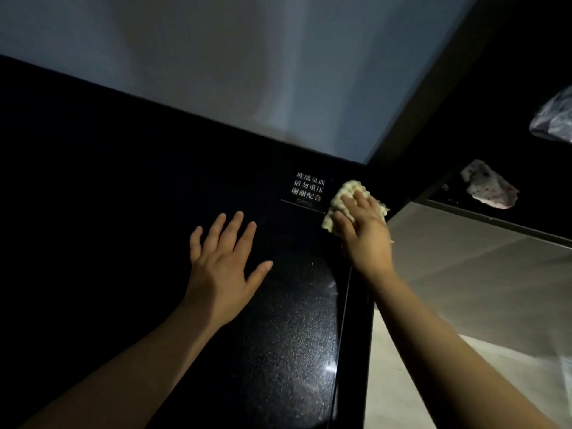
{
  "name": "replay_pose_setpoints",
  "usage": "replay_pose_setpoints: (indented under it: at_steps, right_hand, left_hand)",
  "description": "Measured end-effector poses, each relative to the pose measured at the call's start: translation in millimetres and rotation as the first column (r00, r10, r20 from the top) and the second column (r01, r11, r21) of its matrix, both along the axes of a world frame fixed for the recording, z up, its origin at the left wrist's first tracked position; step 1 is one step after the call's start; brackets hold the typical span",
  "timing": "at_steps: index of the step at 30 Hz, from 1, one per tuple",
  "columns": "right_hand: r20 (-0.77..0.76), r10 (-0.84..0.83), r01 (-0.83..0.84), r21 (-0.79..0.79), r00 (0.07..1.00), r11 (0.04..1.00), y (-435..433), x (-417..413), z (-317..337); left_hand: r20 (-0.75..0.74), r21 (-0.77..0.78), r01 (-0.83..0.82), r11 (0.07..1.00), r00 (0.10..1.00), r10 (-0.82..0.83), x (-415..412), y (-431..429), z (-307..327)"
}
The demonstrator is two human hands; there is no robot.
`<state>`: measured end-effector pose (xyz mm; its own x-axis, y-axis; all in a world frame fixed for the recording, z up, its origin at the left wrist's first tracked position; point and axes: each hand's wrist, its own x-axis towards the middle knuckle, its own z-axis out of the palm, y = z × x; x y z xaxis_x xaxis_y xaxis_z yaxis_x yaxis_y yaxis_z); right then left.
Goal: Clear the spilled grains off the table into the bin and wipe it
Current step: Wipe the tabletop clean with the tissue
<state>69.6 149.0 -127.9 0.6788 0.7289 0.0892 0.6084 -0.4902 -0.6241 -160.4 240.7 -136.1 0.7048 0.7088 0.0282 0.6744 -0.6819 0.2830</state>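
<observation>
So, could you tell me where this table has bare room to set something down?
The table looks bare left of the left hand and between the forearms. Crowded at the far corner: sign, cloth, right hand.

Shot in dim light. Swallowed the left of the dark table into near-black. Caught a speckled sheen and one small hard glint low on its glossy right side. Rendered the wall as a soft grey-blue wash with vague shadow streaks. Left the pale cloth among the brightest patches. Kept the white lettering on the label legible but soft. Bowed straight edges toward the corners; blurred the far right.
</observation>
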Motion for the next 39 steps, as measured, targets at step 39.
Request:
replay_pose_setpoints:
  at_steps: [39]
  right_hand:
    - [0.056, 0.040, -0.031, -0.151, 0.998, 0.988, -43.9, -95.6, -2.9]
  left_hand:
    - [0.110, -0.123, 0.070, 0.990, 0.992, -0.057, -126.7, -41.6, 17.3]
